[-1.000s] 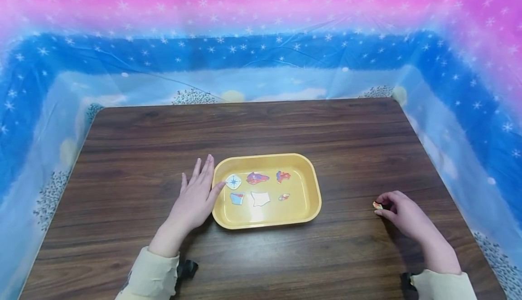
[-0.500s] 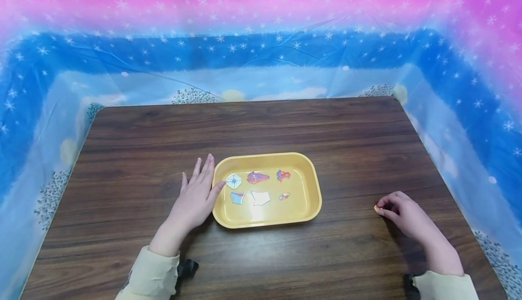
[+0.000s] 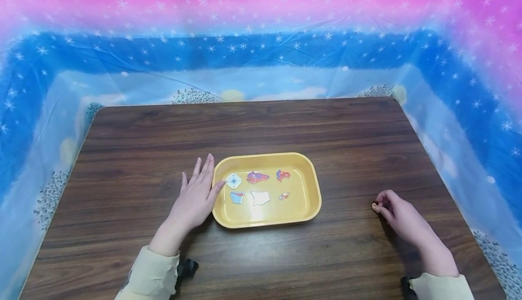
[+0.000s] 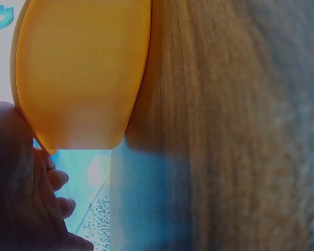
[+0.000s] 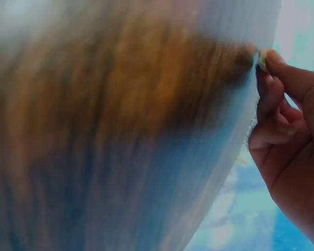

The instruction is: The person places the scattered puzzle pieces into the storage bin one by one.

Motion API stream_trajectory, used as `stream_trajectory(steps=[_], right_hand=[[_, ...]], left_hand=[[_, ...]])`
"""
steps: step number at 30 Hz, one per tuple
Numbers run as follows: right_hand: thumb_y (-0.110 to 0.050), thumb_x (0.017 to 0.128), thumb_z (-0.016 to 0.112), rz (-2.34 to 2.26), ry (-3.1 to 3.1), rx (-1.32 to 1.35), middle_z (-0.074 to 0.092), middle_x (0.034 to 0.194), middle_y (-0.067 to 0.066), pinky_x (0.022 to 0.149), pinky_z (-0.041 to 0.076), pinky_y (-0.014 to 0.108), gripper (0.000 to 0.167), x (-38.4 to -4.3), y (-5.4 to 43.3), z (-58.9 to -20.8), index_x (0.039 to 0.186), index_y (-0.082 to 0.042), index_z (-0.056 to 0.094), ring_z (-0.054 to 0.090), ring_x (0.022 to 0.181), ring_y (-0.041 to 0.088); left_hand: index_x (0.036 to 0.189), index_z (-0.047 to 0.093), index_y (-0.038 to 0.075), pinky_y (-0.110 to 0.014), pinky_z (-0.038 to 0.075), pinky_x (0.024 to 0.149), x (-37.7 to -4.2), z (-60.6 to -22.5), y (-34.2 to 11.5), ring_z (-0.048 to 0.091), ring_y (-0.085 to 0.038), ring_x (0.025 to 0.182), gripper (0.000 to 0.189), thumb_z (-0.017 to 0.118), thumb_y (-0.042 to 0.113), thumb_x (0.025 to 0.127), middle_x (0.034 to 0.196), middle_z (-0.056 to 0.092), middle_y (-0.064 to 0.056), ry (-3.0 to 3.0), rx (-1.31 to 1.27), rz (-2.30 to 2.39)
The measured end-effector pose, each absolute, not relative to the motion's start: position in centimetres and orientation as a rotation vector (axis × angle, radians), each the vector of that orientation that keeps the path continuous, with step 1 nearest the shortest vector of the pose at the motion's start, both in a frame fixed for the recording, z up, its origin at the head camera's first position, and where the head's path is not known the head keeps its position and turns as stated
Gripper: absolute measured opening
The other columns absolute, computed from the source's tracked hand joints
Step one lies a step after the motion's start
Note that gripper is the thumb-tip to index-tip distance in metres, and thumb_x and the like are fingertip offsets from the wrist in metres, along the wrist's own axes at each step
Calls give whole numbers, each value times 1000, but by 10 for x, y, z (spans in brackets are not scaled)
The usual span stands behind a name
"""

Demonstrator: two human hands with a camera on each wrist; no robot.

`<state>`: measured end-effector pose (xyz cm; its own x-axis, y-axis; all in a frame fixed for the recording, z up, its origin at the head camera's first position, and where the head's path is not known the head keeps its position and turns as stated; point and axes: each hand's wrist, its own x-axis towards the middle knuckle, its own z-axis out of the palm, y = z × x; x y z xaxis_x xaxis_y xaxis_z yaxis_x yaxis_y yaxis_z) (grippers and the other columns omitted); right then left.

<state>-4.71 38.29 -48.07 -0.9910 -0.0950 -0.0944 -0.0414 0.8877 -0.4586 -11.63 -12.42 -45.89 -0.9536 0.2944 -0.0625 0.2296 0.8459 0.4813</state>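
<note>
In the head view my left hand (image 3: 193, 200) lies with straight fingers along the left rim of a yellow tray (image 3: 267, 223), its thumb reaching over the edge. On the tray's floor lie several flat printed pieces: a compass-star piece (image 3: 234, 181), a purple-red piece (image 3: 258, 177), a red-blue piece (image 3: 283, 176), a light blue piece (image 3: 237, 198), a white piece (image 3: 260, 198) and a small red-white piece (image 3: 284, 196). Well to the right of the tray, my right hand (image 3: 401, 214) pinches a small flat piece (image 3: 374, 207) between thumb and forefinger, mostly hidden by the fingertips.
The dark wood-grain table (image 3: 326, 123) spreads around the tray on all sides. A pink and blue snowflake cloth (image 3: 261, 50) hangs behind and beside it. Black straps sit at both cuffs, one strap (image 3: 187, 268) by the left sleeve.
The small piece in my right fingers has turned, showing its coloured face a second ago and little of it now. The right hand shifted slightly left; left hand and tray stay put.
</note>
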Motion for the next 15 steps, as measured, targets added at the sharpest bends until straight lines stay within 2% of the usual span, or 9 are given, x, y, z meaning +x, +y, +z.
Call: stream_trajectory(steps=[3,6,12,15], right_hand=[[-9,99,66,-727,2992,-66,67,88,1,63,48,35,9,-50,379,-478,106,-5,63,59,75,15],[-14,98,69,-758,3034,-51,70,89,0,65,49,36,7,-54,375,-475,103,-9,69,60,76,14],[-26,97,72,-899,3052,-70,74,91,-3,66,50,28,11,-67,357,-463,101,-16,75,64,76,12],[-25,96,73,-1032,3025,-92,76,93,-1,67,51,22,13,-76,343,-456,102,-15,77,67,78,12]], left_hand=[[162,8,-1,-72,3,116,-116,-459,-124,3,-36,156,73,36,43,110,169,11,-13,2887,410,725],[162,7,0,-72,3,116,-117,-460,-124,2,-36,156,74,36,44,110,169,11,-13,2883,410,721],[162,7,-1,-73,3,116,-117,-460,-125,2,-37,156,74,36,44,110,169,10,-13,2881,415,723],[162,7,-1,-73,3,116,-117,-461,-125,2,-37,156,74,35,44,110,169,10,-13,2882,416,724]])
